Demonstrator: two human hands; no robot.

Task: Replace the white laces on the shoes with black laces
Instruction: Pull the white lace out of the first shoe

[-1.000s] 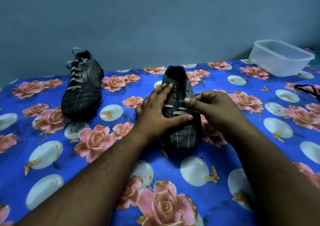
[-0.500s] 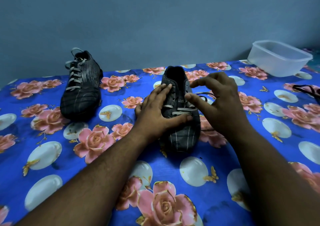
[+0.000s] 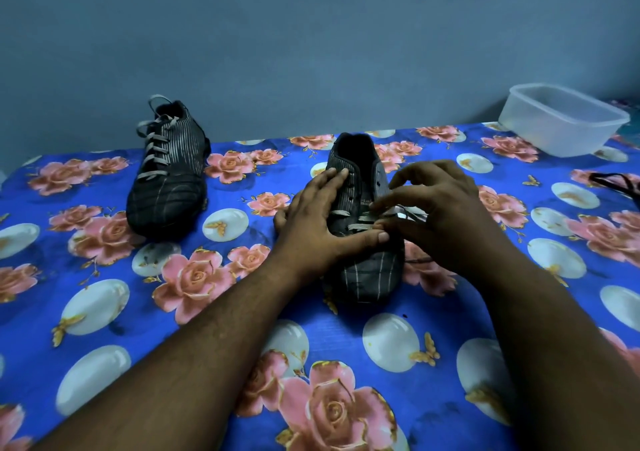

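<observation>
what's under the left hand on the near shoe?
The left hand rests flat on the near shoe, fingers along its left side, thumb across the lower white lace rows. Empty eyelets show above. The shoe's left flank under the palm is covered.

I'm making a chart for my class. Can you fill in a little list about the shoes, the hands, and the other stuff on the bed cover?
near shoe: white lace partly pulled out, upper eyelets bare
far shoe: fully laced in white
left hand: lies flat on near shoe
right hand: pinches the white lace
plastic tub: far right, by the wall
black lace: right edge, loose
cover: blue, pink roses
</observation>
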